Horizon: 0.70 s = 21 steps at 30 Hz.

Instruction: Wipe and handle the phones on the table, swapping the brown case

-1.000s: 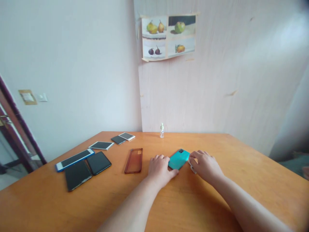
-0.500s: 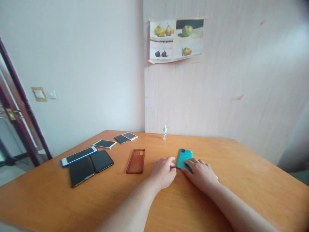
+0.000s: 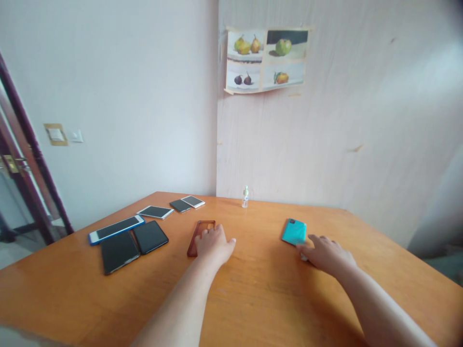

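Note:
A translucent brown phone case (image 3: 191, 245) lies on the table, and my left hand (image 3: 212, 248) reaches over its right side. That hand is open, thumb stretched out to the right; its fingertips cover part of the case, and contact cannot be made out. To the right, a teal phone (image 3: 294, 232) lies back up, its camera block at the top. My right hand (image 3: 327, 253) is at the phone's lower right corner, fingers curled and slightly blurred. A small white bit (image 3: 304, 257) shows beneath its thumb, too little of it to name.
Several phones lie at the left: a blue-edged white one (image 3: 117, 229), two dark ones (image 3: 119, 251) side by side, and others farther back. A small clear bottle (image 3: 245, 198) stands near the wall. The wooden table (image 3: 246, 308) meets the wall at the back.
My left hand has moved left, from beside the teal phone to the brown case. The teal phone has shifted right, and my right hand has slid off its back toward the lower right.

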Available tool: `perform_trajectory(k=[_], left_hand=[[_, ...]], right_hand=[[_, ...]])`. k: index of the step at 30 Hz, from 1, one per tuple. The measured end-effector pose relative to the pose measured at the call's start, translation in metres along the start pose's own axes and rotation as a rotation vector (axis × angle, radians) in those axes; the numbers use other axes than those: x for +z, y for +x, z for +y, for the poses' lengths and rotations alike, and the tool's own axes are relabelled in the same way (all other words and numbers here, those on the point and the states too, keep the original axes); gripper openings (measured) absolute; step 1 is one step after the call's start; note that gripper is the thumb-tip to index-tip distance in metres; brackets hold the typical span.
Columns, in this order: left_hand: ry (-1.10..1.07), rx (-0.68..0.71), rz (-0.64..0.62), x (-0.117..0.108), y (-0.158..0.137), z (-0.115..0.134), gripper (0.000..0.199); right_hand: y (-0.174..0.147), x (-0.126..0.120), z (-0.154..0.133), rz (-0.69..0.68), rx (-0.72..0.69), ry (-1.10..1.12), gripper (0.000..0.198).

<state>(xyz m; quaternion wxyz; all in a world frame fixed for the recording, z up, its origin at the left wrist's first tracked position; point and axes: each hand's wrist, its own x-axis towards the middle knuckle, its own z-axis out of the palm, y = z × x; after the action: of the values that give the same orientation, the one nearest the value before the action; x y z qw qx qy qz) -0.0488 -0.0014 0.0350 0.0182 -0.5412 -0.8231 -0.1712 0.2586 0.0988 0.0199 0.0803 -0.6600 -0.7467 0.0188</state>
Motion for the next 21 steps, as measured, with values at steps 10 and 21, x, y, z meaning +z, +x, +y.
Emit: perform_trajectory(k=[10,21], left_hand=[[-0.359,0.492,-0.163,0.012,-0.025,0.029,0.048],[-0.275,0.440,-0.257,0.006,-0.023,0.021,0.090]], right_hand=[[-0.004,-0.005,-0.005,-0.187,-0.244,0.173,0.025],[-0.022,-0.025,-0.007,-0.301,-0.255,0.168,0.034]])
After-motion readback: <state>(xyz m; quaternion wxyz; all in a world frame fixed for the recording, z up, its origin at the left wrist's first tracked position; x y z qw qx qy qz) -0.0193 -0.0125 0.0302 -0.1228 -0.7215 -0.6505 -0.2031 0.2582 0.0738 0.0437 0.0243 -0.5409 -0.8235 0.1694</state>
